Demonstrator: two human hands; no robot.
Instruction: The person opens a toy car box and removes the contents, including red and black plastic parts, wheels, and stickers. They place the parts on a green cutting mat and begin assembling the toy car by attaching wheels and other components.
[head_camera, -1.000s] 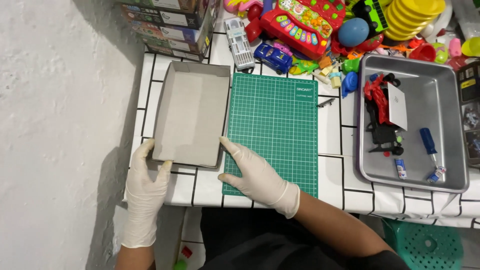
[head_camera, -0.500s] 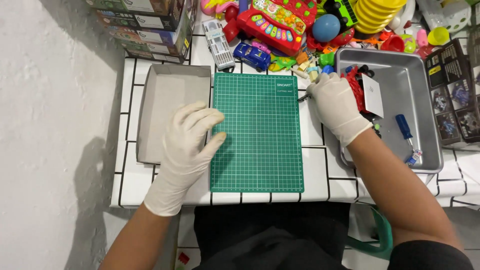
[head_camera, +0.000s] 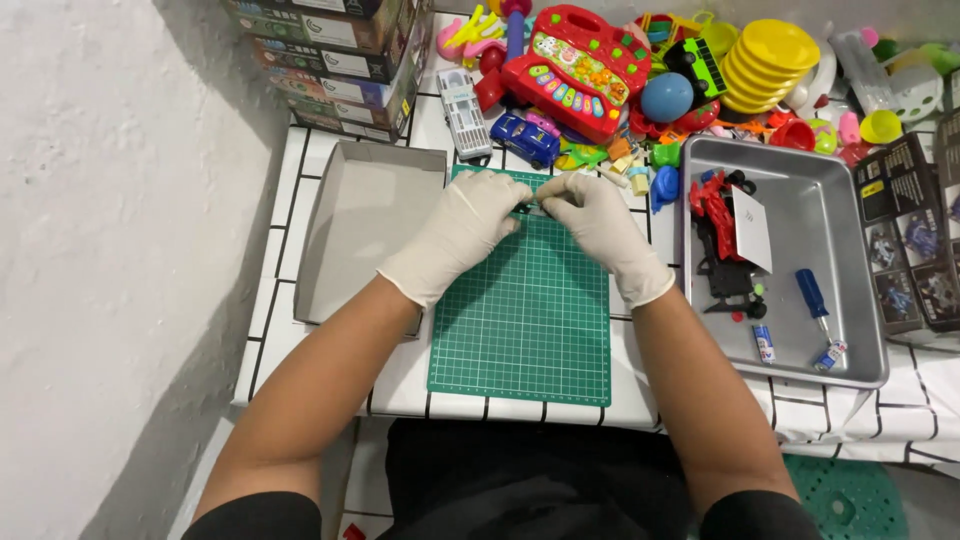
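Covering the near part of a white tiled table (head_camera: 330, 345) with dark grout lines, a green cutting mat (head_camera: 525, 310) lies flat, flanked by an open grey cardboard tray (head_camera: 365, 225) on the left and a metal tray (head_camera: 850, 250) on the right that holds a dark toy frame, a white card and a blue-handled screwdriver (head_camera: 812, 300). At the mat's far edge the gloved left hand (head_camera: 465, 225) and gloved right hand (head_camera: 595, 215) meet, fingertips pinched together on a small dark object (head_camera: 530, 207); what it is cannot be made out, as the fingers hide most of it. Beyond them sit a blue toy car (head_camera: 525, 138), a red toy keyboard (head_camera: 580, 70) and stacked yellow plates (head_camera: 770, 62), with boxes against a rough white wall. Farther toys are cut off by the picture's edge.
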